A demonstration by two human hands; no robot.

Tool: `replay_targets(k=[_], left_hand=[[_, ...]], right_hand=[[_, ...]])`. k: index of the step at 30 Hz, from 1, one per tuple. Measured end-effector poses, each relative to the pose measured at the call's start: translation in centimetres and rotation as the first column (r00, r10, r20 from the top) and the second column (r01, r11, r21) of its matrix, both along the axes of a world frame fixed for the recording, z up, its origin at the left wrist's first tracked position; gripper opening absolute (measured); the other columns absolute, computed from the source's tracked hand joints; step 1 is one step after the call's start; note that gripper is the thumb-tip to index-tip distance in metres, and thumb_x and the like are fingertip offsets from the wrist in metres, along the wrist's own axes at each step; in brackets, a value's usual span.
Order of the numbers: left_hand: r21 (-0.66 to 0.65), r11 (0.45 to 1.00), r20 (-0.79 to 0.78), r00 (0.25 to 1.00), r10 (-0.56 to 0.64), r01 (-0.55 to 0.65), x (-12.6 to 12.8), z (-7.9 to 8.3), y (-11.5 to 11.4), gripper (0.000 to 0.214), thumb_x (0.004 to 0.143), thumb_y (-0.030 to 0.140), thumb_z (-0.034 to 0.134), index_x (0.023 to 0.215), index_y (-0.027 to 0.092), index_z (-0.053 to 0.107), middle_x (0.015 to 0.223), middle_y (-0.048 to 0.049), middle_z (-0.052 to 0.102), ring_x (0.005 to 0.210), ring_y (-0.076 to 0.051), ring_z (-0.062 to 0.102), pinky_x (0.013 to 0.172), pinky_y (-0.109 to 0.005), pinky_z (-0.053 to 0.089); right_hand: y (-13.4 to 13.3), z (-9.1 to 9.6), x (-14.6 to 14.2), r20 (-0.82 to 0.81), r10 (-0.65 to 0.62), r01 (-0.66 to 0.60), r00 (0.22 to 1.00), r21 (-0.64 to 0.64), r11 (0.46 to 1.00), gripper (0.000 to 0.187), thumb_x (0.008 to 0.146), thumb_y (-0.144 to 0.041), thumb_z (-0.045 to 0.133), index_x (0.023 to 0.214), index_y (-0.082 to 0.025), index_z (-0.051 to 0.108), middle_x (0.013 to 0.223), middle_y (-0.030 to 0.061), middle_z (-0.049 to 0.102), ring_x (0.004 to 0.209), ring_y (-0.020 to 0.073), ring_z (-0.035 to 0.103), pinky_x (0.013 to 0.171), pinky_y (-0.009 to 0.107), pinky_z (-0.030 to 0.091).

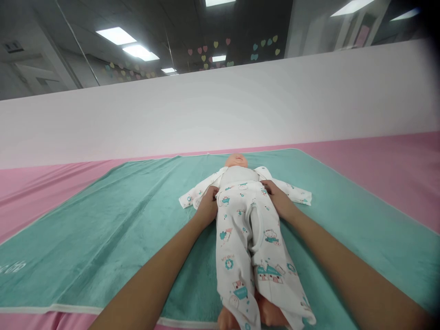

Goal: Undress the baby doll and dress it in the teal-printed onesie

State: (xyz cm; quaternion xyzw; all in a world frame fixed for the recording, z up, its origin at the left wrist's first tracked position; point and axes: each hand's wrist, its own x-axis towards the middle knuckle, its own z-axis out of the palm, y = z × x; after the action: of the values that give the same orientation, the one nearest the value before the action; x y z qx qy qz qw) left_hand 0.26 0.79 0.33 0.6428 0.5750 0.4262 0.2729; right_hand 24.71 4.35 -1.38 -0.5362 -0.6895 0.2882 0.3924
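Forearms: 2 bare forearms, the left forearm [147, 279] and the right forearm [347, 270], entered from the lower frame edge and angled inward.
Left hand [206, 208]: on the waistband of the printed white trousers [240, 256], at the hip of the infant training doll [236, 160]; fingers pressed together, pinch not determinable.
Right hand [277, 198]: on the opposite side of the waistband; fingers pressed together, pinch not determinable.
Doll position: face-up, centred on the teal towel [85, 243], head near its far edge.
Side room: towel extended well beyond the doll on 2 sides, past the spread sleeves of the white printed jacket [288, 187].
Far edge: pink mat [378, 169] met a white wall [220, 119].
Hidden: feet cut off at lower frame edge; fingertips partly obscured at the waistband.
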Motion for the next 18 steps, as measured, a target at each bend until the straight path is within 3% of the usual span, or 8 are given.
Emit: replay_targets(k=[18], left_hand=[[-0.003,1.000,0.035,0.999,-0.008,0.008,0.03,-0.23,0.03,0.013,0.071,0.017,0.052,0.082,0.021,0.047,0.080,0.0026,0.057,0.079,-0.016,0.050,0.068,-0.027,0.038]], right_hand=[[-0.07,0.05,-0.02,0.026,-0.009,0.008,1.000,0.013,1.000,0.035,0.080,-0.035,0.047,0.113,-0.026,0.050,0.100,0.0037,0.064,0.086,0.0233,0.057,0.080,0.038,0.040]])
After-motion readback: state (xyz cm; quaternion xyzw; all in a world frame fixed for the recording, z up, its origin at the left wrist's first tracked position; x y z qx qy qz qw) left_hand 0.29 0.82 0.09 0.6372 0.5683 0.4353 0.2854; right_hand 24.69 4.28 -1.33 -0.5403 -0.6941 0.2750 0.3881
